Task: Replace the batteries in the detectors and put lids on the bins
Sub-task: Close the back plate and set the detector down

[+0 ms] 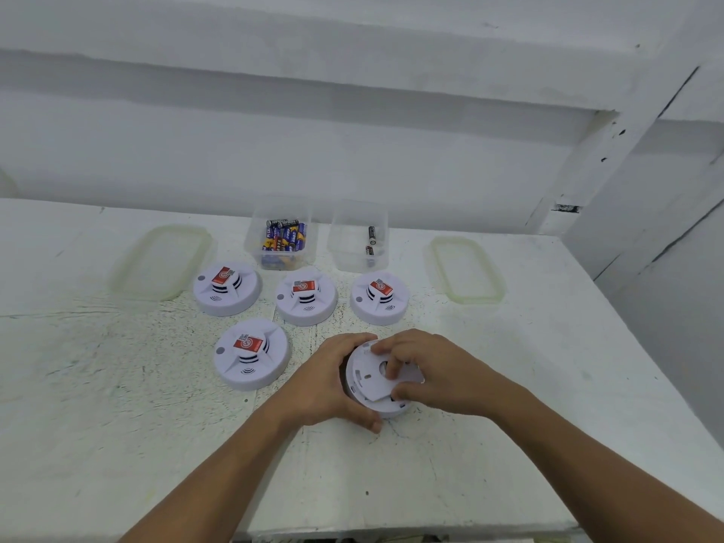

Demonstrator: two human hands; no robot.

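Over the head camera: steadying the upturned detector (364, 376) at the near middle of the table (117, 386) with left hand (329, 382) curled round its rim, pinching its back cover (374, 389) with right hand (431, 370) fingertips, probably to reach the cells inside, battery bin (311, 244) unlidded behind.

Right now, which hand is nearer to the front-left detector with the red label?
Left. The left hand grips the upturned detector just right of the front-left detector; the right hand is farther right, on that upturned detector's back.
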